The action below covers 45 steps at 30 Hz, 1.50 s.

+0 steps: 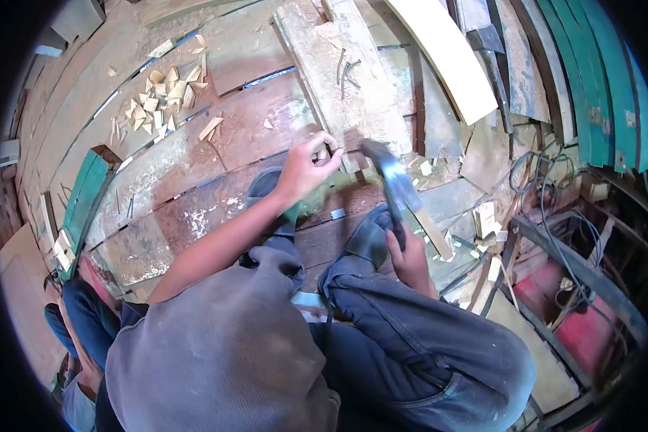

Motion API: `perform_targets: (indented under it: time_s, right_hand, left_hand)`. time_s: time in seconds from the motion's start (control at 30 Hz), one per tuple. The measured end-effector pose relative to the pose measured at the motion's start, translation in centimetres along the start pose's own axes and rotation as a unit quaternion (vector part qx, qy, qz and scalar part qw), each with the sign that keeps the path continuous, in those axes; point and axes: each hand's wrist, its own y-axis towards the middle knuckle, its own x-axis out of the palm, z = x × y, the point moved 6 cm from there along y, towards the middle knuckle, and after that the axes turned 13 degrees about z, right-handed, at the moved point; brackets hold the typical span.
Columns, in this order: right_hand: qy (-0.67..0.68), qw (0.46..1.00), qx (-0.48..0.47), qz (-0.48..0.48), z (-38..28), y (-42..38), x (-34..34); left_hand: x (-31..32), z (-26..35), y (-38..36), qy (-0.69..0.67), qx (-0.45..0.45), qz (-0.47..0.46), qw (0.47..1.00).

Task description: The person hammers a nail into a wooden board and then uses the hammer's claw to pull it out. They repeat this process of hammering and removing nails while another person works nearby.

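Note:
My left hand (309,167) is closed in a pinch near the lower end of a pale wooden board (367,93); what its fingers hold is too small to make out. My right hand (409,259) grips the dark handle of a hammer (396,180), whose head is raised at the board's lower end, just right of my left fingers. Several dark nails (348,74) lie on the board farther up. A short wood strip (433,234) lies beside the hammer.
Wood offcuts (158,97) are piled at the upper left. A green wooden piece (86,191) stands left. An axe (491,65) and a curved pale plank (446,57) lie upper right, with cables (547,187) below. Another person's leg (86,309) shows lower left.

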Motion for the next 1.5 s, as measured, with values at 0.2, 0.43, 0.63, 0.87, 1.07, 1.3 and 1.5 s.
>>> perform_targets:
  time_s: [0.2,0.43,0.63,0.87,1.07,1.3,1.5]
  right_hand:
    - [0.007,1.000,0.009,-0.027,-1.8,1.4,-1.0]
    - [0.200,0.971,0.118,0.056,0.0,0.9,-3.2]
    - [0.233,0.953,0.183,0.055,1.4,0.3,-3.1]
    - [0.154,0.976,0.153,0.020,1.4,-0.6,-2.2]
    - [0.116,0.988,0.096,0.017,2.2,-0.8,-1.3]
    - [0.163,0.975,0.147,0.017,1.9,-1.0,-1.2]
    - [0.184,0.964,0.187,0.041,2.7,-1.5,-1.3]
  left_hand:
    - [-0.2,0.1,-0.2,-0.007,0.003,-0.003,1.000]
    - [-0.5,0.7,-0.7,0.012,0.054,-0.010,0.998]
    - [-0.6,0.5,-0.7,0.012,0.089,-0.005,0.996]
    - [-1.0,0.9,-0.2,0.019,0.066,0.006,0.998]
    - [-0.9,1.3,0.0,0.004,0.160,0.018,0.987]
    - [-1.3,1.9,0.0,0.032,0.253,0.034,0.966]
    - [-1.5,1.7,-0.7,0.073,0.160,-0.003,0.984]
